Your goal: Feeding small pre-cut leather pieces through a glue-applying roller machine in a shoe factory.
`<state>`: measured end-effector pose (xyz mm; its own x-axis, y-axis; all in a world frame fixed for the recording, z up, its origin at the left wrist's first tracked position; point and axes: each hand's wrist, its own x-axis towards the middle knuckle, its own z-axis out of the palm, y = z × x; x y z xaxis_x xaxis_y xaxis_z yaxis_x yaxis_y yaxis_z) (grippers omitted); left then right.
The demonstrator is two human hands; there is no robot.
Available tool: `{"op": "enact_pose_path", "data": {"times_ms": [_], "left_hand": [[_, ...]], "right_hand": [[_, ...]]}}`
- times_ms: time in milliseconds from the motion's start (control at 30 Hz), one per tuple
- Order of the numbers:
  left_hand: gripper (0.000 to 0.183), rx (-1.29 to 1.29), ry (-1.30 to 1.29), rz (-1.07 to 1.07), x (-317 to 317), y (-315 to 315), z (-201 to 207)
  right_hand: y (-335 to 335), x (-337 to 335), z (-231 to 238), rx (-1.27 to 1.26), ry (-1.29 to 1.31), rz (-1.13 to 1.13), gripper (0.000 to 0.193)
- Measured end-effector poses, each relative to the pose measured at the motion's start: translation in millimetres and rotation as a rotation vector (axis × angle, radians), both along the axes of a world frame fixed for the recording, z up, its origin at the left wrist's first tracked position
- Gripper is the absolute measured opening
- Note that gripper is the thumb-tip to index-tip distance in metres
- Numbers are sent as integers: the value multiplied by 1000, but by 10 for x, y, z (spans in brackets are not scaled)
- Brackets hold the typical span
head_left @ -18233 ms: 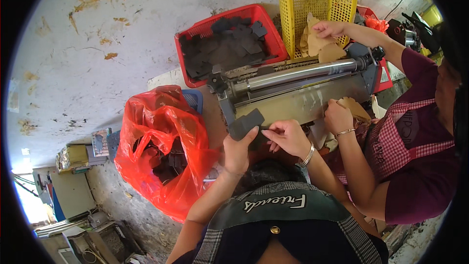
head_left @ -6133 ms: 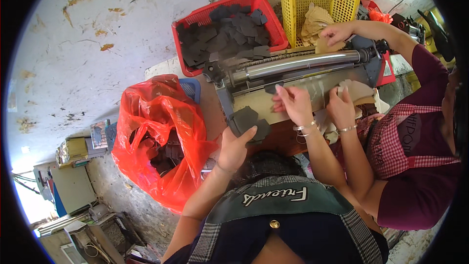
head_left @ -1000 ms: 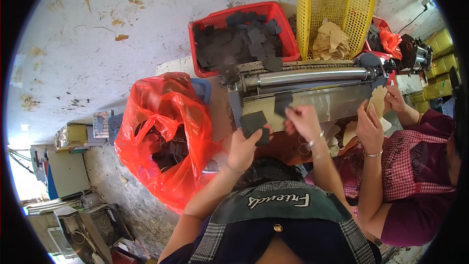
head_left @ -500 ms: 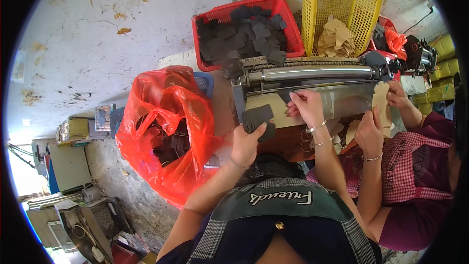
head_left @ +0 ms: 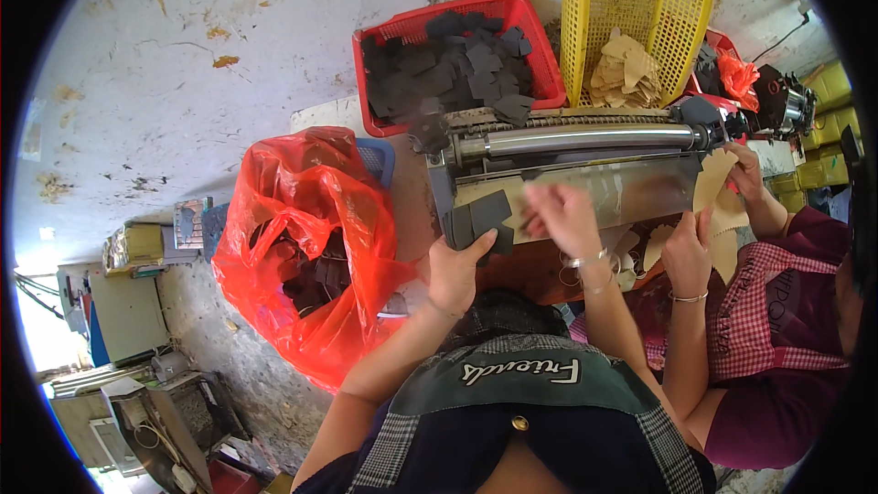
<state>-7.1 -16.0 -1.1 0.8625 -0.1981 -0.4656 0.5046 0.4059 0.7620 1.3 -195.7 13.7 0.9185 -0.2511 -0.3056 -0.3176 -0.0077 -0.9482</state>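
Note:
My left hand [head_left: 454, 273] is closed on a small stack of dark grey flat cut pieces [head_left: 478, 218], its thumb lying on top. The stack is at the left front corner of a roller machine [head_left: 576, 140] with a long shiny metal roller. Over the machine's front plate is my right hand [head_left: 565, 221], just right of the stack. Motion smears its fingers, so whether they hold anything is unclear. A beige sheet [head_left: 519, 206] lies on the plate beneath.
A red plastic bag [head_left: 274, 174] of dark pieces stands at left. Behind the machine are a red basket [head_left: 366, 82] of dark pieces and a yellow basket [head_left: 574, 27] with beige pieces. At right, a co-worker's hands [head_left: 688, 252] hold beige scalloped pieces [head_left: 715, 179].
My right hand has drawn back slightly left and toward me from the machine's slot. My left hand with the stack has shifted slightly left. The co-worker's beige pieces have fanned apart.

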Motion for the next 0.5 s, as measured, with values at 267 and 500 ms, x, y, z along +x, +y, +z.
{"op": "enact_pose_path", "data": {"times_ms": [267, 500], "left_hand": [[18, -247, 143, -64, -10, 38, 140], [19, 55, -21, -40, 2, 16, 7]], "right_hand": [[-157, -49, -164, -55, 135, 53, 31], [227, -213, 147, -64, 31, 303, 32]]}}
